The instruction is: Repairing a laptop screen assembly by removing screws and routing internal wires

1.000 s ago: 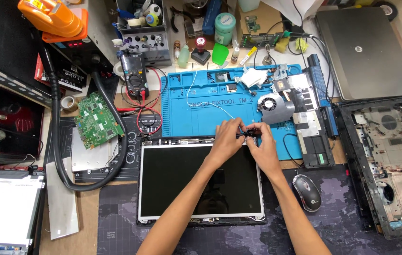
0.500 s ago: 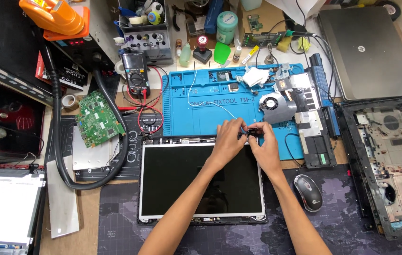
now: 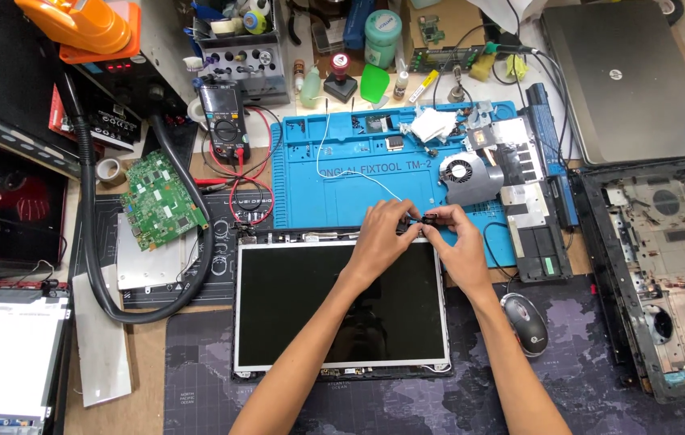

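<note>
A small black connector piece [image 3: 425, 219] sits at the top right corner of the laptop screen panel [image 3: 341, 306], pinched between both hands just above the panel's upper edge. A thin white cable [image 3: 334, 157] runs from it toward 11 o'clock across the blue silicone repair mat [image 3: 342, 185].

The left hand [image 3: 382, 238] is curled nearly closed, its fingertips pressed onto the left end of the piece. The right hand [image 3: 459, 242] is likewise almost closed, thumb and forefinger nipping the right end. The two hands touch at the fingertips, and both forearms reach up from 6 o'clock over the dark glass.

The panel lies flat, half on the blue mat and half on a dark desk mat printed with a map [image 3: 584, 379]. At 1 o'clock from the hands a cooling fan with its heat sink [image 3: 471, 173] rests on the blue mat. A black mouse [image 3: 523, 322] lies at 4 o'clock. Farther toward 3 o'clock is an opened laptop base [image 3: 664, 266], and at 1 o'clock a closed grey laptop [image 3: 624, 80]. At 9 o'clock a green circuit board [image 3: 159, 200] lies beside a thick black hose [image 3: 197, 266], and a multimeter [image 3: 225, 121] stands at 10 o'clock. The bench is crowded with bottles and tools along its far edge.
</note>
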